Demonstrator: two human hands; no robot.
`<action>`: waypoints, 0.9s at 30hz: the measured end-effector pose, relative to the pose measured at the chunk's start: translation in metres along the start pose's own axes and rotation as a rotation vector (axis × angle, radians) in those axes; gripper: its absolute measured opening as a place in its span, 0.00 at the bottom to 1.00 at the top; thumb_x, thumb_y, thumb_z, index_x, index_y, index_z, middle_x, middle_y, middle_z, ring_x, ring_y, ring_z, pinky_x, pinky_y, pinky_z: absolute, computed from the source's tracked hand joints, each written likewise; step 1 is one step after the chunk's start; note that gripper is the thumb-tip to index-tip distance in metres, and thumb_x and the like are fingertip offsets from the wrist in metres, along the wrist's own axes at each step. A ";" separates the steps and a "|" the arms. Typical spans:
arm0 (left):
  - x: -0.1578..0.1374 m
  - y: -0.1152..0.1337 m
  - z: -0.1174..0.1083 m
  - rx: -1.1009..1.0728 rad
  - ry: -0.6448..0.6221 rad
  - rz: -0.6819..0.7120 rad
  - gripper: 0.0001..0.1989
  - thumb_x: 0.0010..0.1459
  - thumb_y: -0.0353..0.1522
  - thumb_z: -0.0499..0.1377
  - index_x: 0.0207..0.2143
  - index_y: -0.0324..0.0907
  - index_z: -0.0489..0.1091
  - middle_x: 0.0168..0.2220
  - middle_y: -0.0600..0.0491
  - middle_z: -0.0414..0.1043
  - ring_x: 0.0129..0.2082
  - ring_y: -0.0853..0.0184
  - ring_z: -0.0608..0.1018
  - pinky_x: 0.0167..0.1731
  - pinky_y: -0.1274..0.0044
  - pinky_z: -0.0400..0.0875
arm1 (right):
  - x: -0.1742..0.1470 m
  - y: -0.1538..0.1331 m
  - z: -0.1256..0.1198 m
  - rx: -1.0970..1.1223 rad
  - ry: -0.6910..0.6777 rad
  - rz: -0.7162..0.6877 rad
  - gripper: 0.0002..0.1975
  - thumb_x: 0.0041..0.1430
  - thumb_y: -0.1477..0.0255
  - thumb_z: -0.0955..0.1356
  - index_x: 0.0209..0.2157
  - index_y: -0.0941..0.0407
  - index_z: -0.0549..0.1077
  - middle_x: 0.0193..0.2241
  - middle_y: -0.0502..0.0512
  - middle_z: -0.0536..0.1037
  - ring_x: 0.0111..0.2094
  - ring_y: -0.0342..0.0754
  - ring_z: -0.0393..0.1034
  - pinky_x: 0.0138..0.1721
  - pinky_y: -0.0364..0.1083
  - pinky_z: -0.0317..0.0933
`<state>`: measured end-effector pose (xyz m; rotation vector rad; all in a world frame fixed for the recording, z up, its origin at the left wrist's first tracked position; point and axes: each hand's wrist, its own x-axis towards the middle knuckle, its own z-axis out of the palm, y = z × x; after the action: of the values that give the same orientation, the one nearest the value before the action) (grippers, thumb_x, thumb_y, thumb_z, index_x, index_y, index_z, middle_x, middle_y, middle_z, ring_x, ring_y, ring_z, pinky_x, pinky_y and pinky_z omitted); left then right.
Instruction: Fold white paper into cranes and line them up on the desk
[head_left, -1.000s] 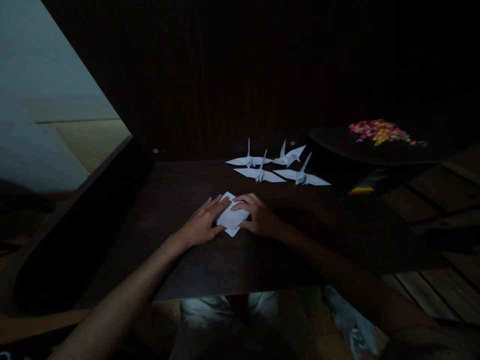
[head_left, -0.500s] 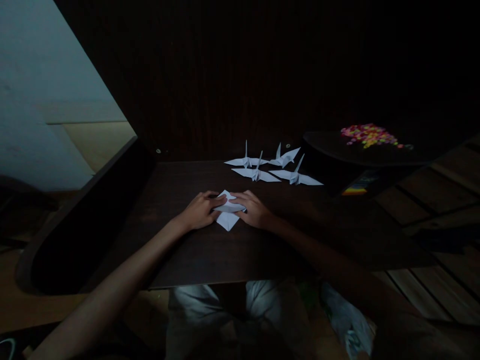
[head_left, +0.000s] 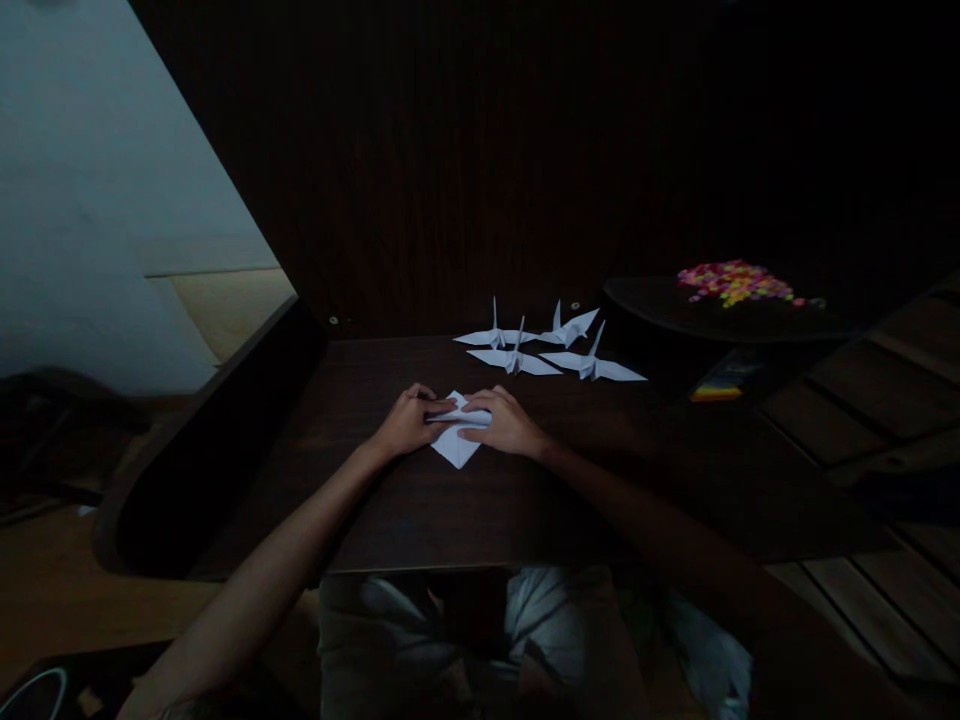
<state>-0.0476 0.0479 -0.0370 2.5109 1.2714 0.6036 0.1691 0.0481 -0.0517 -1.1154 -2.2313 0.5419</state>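
Though near, cranes (head_left: 570, 361) beyond folded paper (head_left: 458, 452).

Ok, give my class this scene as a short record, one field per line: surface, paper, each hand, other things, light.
Surface: dark desk
Paper: white, folded, one corner toward the person
Left hand: holding the paper's left side
Right hand: holding its right side
Farther back: four white paper cranes
To the right: multicoloured heap of small pieces on a dark shelf
Light: dim
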 end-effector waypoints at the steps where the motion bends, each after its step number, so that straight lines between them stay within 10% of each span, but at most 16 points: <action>1: -0.001 0.001 0.000 -0.012 -0.002 -0.021 0.17 0.55 0.32 0.61 0.48 0.47 0.75 0.45 0.52 0.77 0.47 0.60 0.71 0.49 0.67 0.68 | 0.001 0.000 -0.001 0.003 -0.012 0.003 0.18 0.46 0.66 0.76 0.40 0.57 0.78 0.47 0.59 0.77 0.47 0.54 0.69 0.52 0.55 0.58; 7: -0.004 0.007 -0.001 0.023 0.094 -0.153 0.27 0.48 0.27 0.63 0.53 0.40 0.69 0.55 0.45 0.69 0.48 0.57 0.70 0.51 0.64 0.65 | 0.005 0.002 -0.010 0.049 0.017 0.005 0.20 0.39 0.71 0.78 0.37 0.56 0.77 0.41 0.56 0.78 0.42 0.52 0.71 0.47 0.52 0.61; 17: -0.007 0.011 0.002 -0.053 0.163 -0.236 0.13 0.46 0.25 0.61 0.38 0.39 0.73 0.34 0.51 0.71 0.35 0.62 0.74 0.39 0.71 0.70 | -0.001 0.012 -0.005 0.299 0.175 0.132 0.22 0.38 0.78 0.75 0.40 0.57 0.77 0.32 0.51 0.71 0.26 0.40 0.64 0.28 0.41 0.62; 27: -0.007 0.017 0.005 -0.130 0.150 -0.227 0.23 0.43 0.20 0.58 0.45 0.38 0.69 0.29 0.55 0.71 0.29 0.67 0.74 0.32 0.77 0.68 | -0.004 0.011 0.000 0.658 0.088 0.258 0.27 0.34 0.74 0.77 0.42 0.59 0.74 0.37 0.56 0.76 0.22 0.38 0.66 0.22 0.39 0.60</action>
<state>-0.0364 0.0321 -0.0361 2.2122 1.4925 0.8036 0.1776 0.0515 -0.0589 -1.0367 -1.6397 1.2006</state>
